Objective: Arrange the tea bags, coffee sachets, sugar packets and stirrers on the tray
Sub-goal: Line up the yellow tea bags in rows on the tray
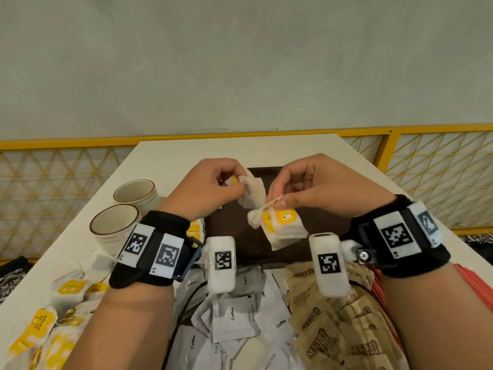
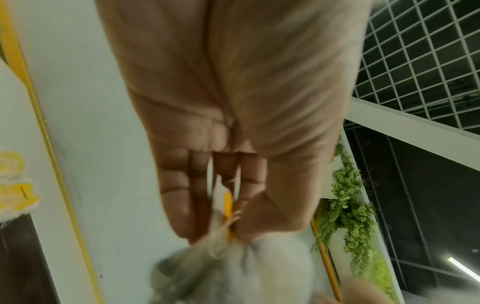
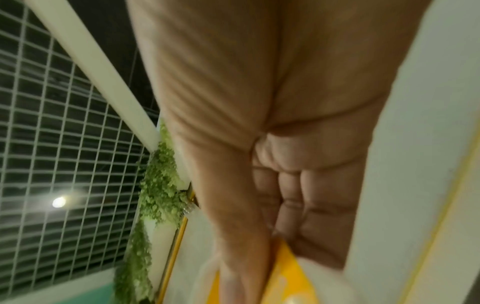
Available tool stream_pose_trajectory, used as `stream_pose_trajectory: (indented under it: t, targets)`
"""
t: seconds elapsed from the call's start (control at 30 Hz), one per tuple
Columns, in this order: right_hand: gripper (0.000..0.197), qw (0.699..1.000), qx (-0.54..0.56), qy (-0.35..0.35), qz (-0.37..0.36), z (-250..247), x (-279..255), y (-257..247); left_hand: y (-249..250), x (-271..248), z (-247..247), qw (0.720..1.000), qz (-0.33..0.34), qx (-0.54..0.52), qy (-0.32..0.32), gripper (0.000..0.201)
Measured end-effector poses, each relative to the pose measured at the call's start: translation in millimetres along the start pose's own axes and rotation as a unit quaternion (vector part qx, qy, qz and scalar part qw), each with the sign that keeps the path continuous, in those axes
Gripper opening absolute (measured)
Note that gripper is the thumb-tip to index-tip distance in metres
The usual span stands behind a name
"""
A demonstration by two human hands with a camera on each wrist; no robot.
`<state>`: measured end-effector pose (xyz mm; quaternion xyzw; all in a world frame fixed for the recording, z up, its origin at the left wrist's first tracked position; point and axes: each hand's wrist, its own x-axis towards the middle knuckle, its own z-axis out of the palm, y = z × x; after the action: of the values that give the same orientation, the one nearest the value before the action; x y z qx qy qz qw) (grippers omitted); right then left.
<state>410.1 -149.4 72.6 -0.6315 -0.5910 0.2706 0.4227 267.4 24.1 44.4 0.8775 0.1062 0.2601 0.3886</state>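
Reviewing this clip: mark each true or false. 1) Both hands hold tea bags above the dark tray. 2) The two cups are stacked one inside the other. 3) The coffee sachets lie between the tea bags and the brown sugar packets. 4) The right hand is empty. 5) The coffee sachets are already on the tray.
1) True: the left hand pinches a tea bag and the right hand holds a bundle of tea bags over the tray.
2) False: the two cups stand side by side.
3) True: the coffee sachets lie between the loose tea bags and the sugar packets.
4) False: it grips the bundle.
5) False: they lie in front of the tray, nearer the person.
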Motion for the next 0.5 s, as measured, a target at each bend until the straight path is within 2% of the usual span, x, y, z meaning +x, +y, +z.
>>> stream_pose_trajectory:
  t: [0.07,0.23,0.33,0.5]
  targets:
    - [0.010,0.999,-0.030,0.033,-0.012,3,3,2,2,-1,2,1.000,0.015,-0.012,-0.003,0.005]
    - [0.011,0.996,-0.029,0.066,-0.051,9,6,-1,4,1,2,0.999,0.020,-0.035,0.011,0.016]
    - [0.010,0.994,-0.023,0.080,-0.068,17,10,0,5,2,8,0.999,0.015,-0.039,0.021,0.005]
    - [0.009,0.992,-0.003,0.113,-0.052,19,15,5,6,2,13,0.998,0.000,-0.069,0.005,0.008]
